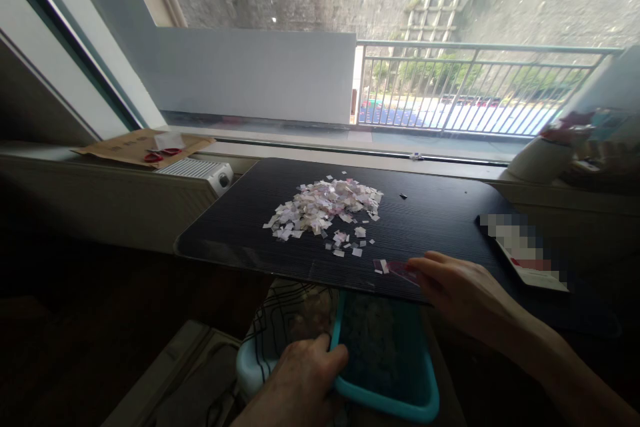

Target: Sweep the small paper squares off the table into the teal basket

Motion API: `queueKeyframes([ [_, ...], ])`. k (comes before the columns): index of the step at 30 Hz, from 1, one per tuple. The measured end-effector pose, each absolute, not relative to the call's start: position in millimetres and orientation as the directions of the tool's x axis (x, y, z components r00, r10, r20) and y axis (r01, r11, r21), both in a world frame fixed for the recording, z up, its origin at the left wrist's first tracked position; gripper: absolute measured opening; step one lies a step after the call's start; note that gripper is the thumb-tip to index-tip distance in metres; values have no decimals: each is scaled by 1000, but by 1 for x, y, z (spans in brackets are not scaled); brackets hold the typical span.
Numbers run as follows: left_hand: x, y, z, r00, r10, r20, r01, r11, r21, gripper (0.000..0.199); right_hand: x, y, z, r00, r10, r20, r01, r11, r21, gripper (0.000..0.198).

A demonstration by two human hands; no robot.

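Observation:
My left hand (310, 370) is closed around the left rim of a turquoise plastic bin (434, 387), held below the table's front edge. Small pale bits show dimly inside the bin. Over the near edge of the table, my right hand (445, 280) pinches a thin, see-through pinkish flat piece (400, 270). A few paper scraps (381, 267) lie at the left end of that piece. Farther back, a loose heap of small whitish and pinkish paper pieces (325, 207) covers the middle of the dark table (240, 213), with several stray bits in front.
A phone-like device (525, 253), its screen blurred out, rests at the table's right. Red-handled scissors (163, 155) lie on a brown paper envelope (110, 145) at the left, near a white heater (197, 172). A window with a railing (470, 83) outside stands behind.

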State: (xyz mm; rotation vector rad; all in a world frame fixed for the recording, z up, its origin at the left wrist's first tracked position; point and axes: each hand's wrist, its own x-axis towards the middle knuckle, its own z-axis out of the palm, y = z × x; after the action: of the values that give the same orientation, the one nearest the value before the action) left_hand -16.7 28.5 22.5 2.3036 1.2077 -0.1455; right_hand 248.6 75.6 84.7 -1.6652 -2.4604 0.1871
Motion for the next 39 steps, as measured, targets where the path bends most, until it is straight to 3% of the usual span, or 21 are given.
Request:
queueKeyframes([
  [4,-15,28,19,601,745,-290,782,-473,405,18,249,63,89,-374,926,54,890,374,-261,27],
  [13,-15,28,19,582,743,-331,801,-453,392,19,238,79,88,-346,933,101,906,360,-223,27],
  [20,-14,27,16,602,751,-271,777,-474,414,16,244,68,94,-360,932,52,898,361,-250,25],
  [27,-15,27,17,590,752,-295,789,-460,407,21,237,65,94,-406,913,37,882,402,-248,25],
  [39,-13,27,25,589,756,-285,790,-466,398,12,248,54,96,-431,902,-16,870,411,-272,25],
])
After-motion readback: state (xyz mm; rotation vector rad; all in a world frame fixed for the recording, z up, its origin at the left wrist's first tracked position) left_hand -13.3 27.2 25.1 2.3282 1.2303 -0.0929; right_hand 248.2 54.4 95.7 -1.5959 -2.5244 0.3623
